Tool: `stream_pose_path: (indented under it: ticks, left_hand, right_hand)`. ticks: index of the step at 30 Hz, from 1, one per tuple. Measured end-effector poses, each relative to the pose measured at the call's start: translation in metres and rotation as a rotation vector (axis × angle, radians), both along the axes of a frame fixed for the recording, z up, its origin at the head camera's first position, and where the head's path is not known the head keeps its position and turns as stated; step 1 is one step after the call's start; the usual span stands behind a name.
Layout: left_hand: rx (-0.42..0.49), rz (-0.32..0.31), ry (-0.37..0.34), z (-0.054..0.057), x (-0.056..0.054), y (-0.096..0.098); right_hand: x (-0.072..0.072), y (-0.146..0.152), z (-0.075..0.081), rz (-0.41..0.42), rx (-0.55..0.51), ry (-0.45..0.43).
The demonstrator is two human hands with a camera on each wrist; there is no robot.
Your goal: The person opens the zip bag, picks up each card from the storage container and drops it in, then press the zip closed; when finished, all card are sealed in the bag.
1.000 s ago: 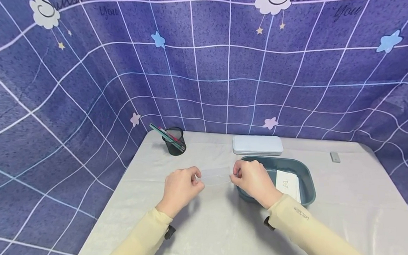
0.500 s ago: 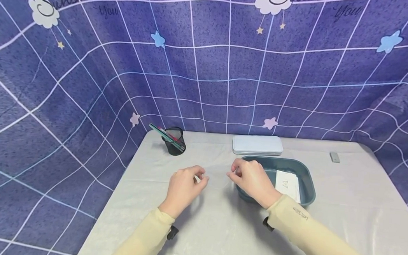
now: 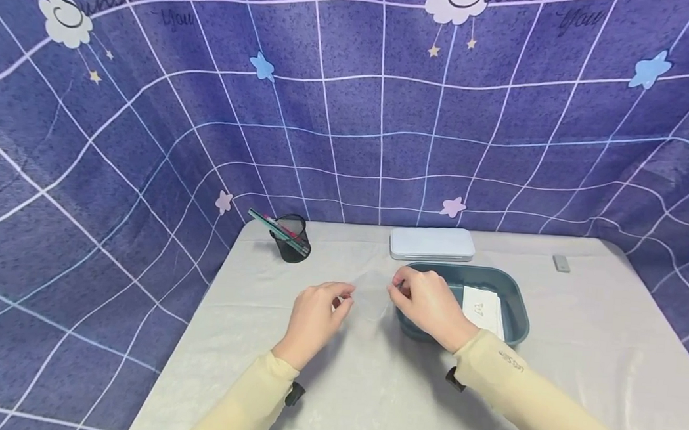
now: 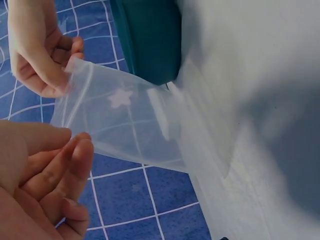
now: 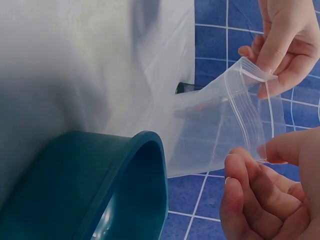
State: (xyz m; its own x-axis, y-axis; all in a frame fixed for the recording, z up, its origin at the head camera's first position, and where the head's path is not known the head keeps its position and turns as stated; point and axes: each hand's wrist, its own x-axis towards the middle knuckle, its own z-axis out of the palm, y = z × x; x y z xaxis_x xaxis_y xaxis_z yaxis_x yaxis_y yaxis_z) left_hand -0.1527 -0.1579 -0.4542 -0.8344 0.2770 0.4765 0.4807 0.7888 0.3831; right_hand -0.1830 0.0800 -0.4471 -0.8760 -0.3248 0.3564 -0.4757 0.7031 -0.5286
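A clear zip-lock bag [image 3: 372,295] hangs between my two hands above the table, its mouth spread a little apart. My left hand [image 3: 318,315] pinches one top corner between thumb and fingers. The opposite corner is pinched by my right hand [image 3: 430,307], close over the left rim of a dark teal basin [image 3: 514,288]. Zip ridges along the top of the bag [image 5: 235,107] show in the right wrist view. I see nothing inside it. White cards or papers [image 3: 483,309] with a small drawing lie in the basin.
Behind the basin lies a pale blue case [image 3: 433,244]. A black mesh cup [image 3: 292,245] with pens stands at the back left. A small grey object [image 3: 561,263] sits at the back right. The pale cloth-covered table [image 3: 339,399] ends at a purple curtain [image 3: 351,110].
My left hand has moved right, nearer the right hand. The bag, stretched flat between the hands one second ago, now has its mouth rounded apart. The right hand has barely moved.
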Motion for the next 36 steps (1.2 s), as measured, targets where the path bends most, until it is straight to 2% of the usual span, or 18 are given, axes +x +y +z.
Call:
stream_pose_path:
  ticks: [8, 16, 20, 28, 36]
  left_hand:
    - [0.021, -0.004, 0.059, -0.001, -0.001, 0.001]
    - [0.087, -0.017, 0.029, -0.001, -0.003, 0.005]
    - [0.088, 0.015, 0.033, 0.001, -0.006, 0.010]
    - [0.054, 0.109, 0.124, 0.004, -0.011, 0.017]
    - [0.019, 0.127, 0.158, 0.005, -0.013, 0.018]
  right_hand:
    - [0.000, 0.006, -0.002, -0.002, 0.005, 0.006]
    - [0.003, 0.005, -0.002, -0.003, 0.009, 0.005]
    - [0.004, 0.004, -0.001, -0.008, 0.022, 0.007]
    - [0.003, 0.006, -0.001, -0.021, 0.055, 0.028]
    - [0.000, 0.021, 0.002, 0.025, 0.064, 0.039]
